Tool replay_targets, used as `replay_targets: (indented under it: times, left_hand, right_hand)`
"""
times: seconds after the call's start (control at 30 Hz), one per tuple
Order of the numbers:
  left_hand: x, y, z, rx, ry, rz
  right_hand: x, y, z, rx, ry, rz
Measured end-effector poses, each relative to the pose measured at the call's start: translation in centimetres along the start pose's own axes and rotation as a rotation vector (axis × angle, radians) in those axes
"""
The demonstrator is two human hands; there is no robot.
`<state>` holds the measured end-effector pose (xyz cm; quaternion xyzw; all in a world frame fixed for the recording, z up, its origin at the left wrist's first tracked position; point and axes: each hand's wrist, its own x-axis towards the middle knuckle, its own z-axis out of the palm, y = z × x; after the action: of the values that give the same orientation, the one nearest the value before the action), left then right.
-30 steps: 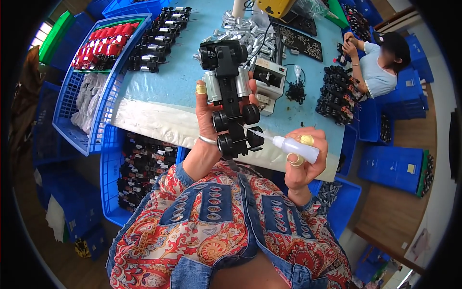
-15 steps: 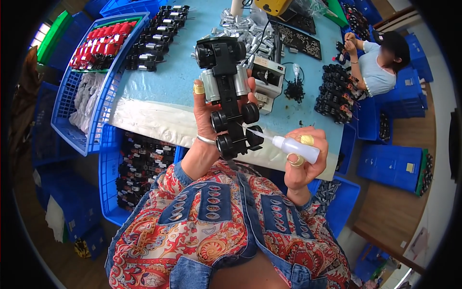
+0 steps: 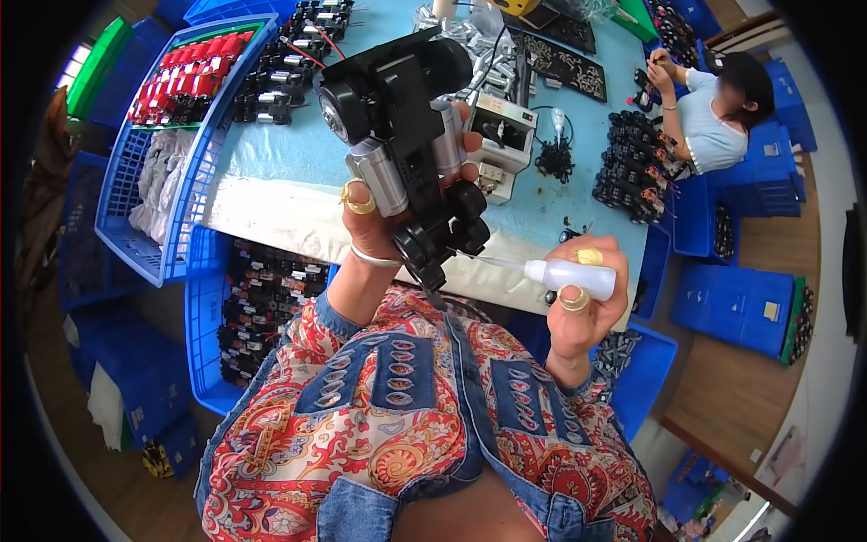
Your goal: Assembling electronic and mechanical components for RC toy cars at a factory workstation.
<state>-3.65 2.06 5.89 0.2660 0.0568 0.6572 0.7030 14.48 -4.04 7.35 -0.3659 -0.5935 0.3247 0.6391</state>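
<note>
Over the bench's [image 3: 271, 163] near edge, the left hand [image 3: 374, 233] grips a black chassis [image 3: 414, 122] (silver cylinders [image 3: 378, 177] flank it); the right hand [image 3: 589, 318] pinches a translucent bottle [image 3: 591, 279].

This is an assembly workshop. Beyond and left of the left hand [image 3: 372, 237], matching black chassis [image 3: 271, 101] sit in rows on a blue worktable [image 3: 271, 161], beside a crate [image 3: 120, 185] of red parts [image 3: 197, 72]. Farther out, between the hands, are loose metal cylinders [image 3: 476, 52] and a bench machine [image 3: 506, 131]. Past the right hand [image 3: 591, 318], a co-worker [image 3: 709, 117] handles something small, with stacked blue bins [image 3: 768, 172] behind.
</note>
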Motion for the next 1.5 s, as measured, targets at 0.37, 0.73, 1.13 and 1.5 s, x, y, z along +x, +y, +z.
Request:
replay_targets:
  times: [0.37, 0.73, 1.13, 1.5]
  left_hand:
    - [0.0, -0.3, 0.3, 0.023, -0.004, -0.031]
    - [1.0, -0.7, -2.0, -0.303, 0.043, 0.043]
    - [-2.4, 2.6, -7.3, -0.25, 0.417, 0.011]
    - [-1.4, -0.6, -6.1, -0.304, 0.482, -0.071]
  right_hand:
    - [-0.3, 0.6, -0.6, -0.02, -0.025, 0.024]
    - [0.5, 3.4, -3.5, 0.528, 0.468, 0.273]
    - [-6.1, 31.7, -8.1, -0.116, 0.357, 0.469]
    - [0.7, 34.9, -12.3, -1.014, 0.053, 0.383]
